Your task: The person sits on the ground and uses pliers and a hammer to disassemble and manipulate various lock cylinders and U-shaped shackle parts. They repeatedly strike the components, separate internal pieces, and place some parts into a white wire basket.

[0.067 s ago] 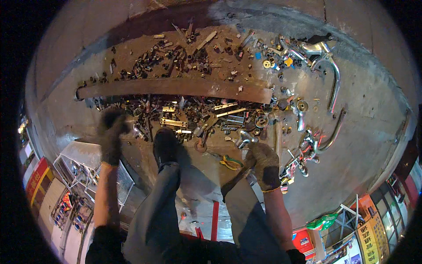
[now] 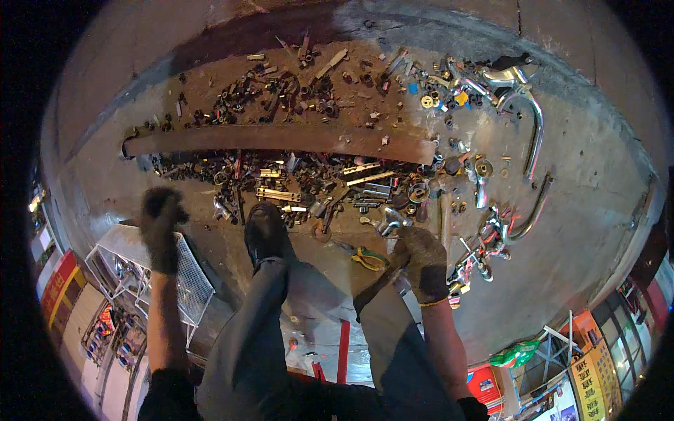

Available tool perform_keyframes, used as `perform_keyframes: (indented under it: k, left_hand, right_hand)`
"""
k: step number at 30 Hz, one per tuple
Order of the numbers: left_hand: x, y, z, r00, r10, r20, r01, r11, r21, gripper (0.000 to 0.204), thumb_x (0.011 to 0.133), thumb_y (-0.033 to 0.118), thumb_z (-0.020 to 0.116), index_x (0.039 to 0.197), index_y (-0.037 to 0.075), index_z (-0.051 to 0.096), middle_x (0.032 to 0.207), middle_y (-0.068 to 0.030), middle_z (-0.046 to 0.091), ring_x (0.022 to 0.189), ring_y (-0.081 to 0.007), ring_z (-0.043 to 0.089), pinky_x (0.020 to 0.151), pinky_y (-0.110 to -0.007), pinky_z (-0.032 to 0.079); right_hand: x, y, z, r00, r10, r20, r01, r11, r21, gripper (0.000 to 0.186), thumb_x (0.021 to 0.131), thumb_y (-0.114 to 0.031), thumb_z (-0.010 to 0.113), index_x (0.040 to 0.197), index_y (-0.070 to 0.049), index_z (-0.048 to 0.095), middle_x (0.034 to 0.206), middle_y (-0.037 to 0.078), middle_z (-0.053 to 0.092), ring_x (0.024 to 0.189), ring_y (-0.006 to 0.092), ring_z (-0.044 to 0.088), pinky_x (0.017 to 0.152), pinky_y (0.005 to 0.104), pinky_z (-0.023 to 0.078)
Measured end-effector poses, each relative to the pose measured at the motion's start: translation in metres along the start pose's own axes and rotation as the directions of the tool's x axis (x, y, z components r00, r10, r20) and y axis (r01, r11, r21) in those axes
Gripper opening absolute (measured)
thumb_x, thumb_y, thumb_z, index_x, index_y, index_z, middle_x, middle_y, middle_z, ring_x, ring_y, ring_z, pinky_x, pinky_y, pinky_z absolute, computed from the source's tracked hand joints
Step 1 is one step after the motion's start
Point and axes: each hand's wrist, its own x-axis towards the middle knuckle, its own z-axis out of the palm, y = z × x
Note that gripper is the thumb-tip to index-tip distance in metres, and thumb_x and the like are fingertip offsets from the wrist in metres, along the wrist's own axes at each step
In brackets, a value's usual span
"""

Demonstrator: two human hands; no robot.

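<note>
My left hand, in a dark work glove, hovers left of my shoe and above a white wire-mesh rack. Its fingers are dark and smeared, so any hold is unclear. My gloved right hand is beside my right knee, close to a chrome tap fitting. Its fingers are turned away from view, and I cannot make out whether they grip anything. Pliers with yellow-green handles lie on the floor left of it. Ahead, a heap of small metal parts borders a long rusty bar.
Beyond the bar lies more scattered scrap. Curved chrome pipes and tap parts lie at the right. Brass strips rest in the heap. A green bag and a yellow sign stand at the lower right.
My left hand has moved left and slightly nearer to me, away from the heap's edge. My right hand stays in place.
</note>
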Motion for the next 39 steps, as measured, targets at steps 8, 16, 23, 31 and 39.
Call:
perform_keyframes:
  k: [8, 16, 23, 31, 39]
  left_hand:
    - [-0.08, -0.102, -0.301, 0.862, -0.033, -0.506, 0.239, 0.907, 0.346, 0.024, 0.094, 0.014, 0.061, 0.114, 0.004, 0.071, 0.112, -0.0142, 0.071, 0.095, -0.0273, 0.065, 0.084, -0.04, 0.052]
    - [-0.102, -0.252, -0.376, 0.751, -0.427, -0.503, 0.573, 0.8, 0.177, 0.034, 0.097, 0.023, 0.059, 0.123, 0.003, 0.066, 0.12, -0.0145, 0.068, 0.103, -0.0263, 0.064, 0.09, -0.04, 0.05]
    - [-0.077, -0.276, -0.368, 0.763, -0.452, -0.461, 0.624, 0.702, 0.344, 0.044, 0.099, 0.031, 0.058, 0.131, 0.001, 0.061, 0.127, -0.0148, 0.066, 0.11, -0.0254, 0.063, 0.095, -0.039, 0.049]
    - [0.003, -0.079, -0.217, 0.893, 0.314, -0.323, -0.053, 0.785, 0.617, 0.04, 0.102, 0.022, 0.058, 0.135, 0.001, 0.059, 0.135, -0.0118, 0.062, 0.122, -0.0225, 0.058, 0.109, -0.034, 0.041]
    - [0.05, 0.052, 0.176, 0.641, 0.518, 0.565, -0.763, 0.505, 0.403, 0.041, 0.091, 0.02, 0.068, 0.129, 0.008, 0.059, 0.127, -0.0178, 0.063, 0.111, -0.0413, 0.064, 0.09, -0.048, 0.053]
  right_hand:
    - [-0.009, 0.01, 0.001, 0.998, 0.05, -0.046, -0.05, 0.999, 0.018, 0.032, 0.095, -0.025, 0.07, 0.114, 0.0, 0.067, 0.084, 0.007, 0.068, 0.066, 0.0158, 0.065, 0.056, 0.0286, 0.051]
    - [-0.03, 0.012, 0.003, 0.997, 0.073, -0.013, -0.072, 0.995, 0.063, 0.031, 0.098, -0.024, 0.066, 0.118, 0.0, 0.066, 0.09, 0.008, 0.069, 0.073, 0.0164, 0.066, 0.061, 0.0306, 0.054]
    - [-0.035, 0.024, -0.006, 0.999, 0.025, -0.026, -0.024, 0.998, 0.05, 0.026, 0.099, -0.022, 0.064, 0.115, -0.001, 0.066, 0.093, 0.008, 0.069, 0.073, 0.0159, 0.065, 0.061, 0.031, 0.054]
    - [-0.007, 0.065, -0.024, 0.992, -0.122, 0.042, 0.129, 0.946, -0.297, 0.026, 0.096, -0.023, 0.067, 0.115, -0.004, 0.068, 0.094, 0.01, 0.071, 0.075, 0.019, 0.067, 0.066, 0.0314, 0.054]
    - [-0.015, 0.086, -0.011, 0.942, -0.204, 0.266, 0.331, 0.69, -0.644, 0.033, 0.098, -0.026, 0.065, 0.12, -0.001, 0.067, 0.097, 0.01, 0.075, 0.09, 0.0212, 0.069, 0.082, 0.0366, 0.053]
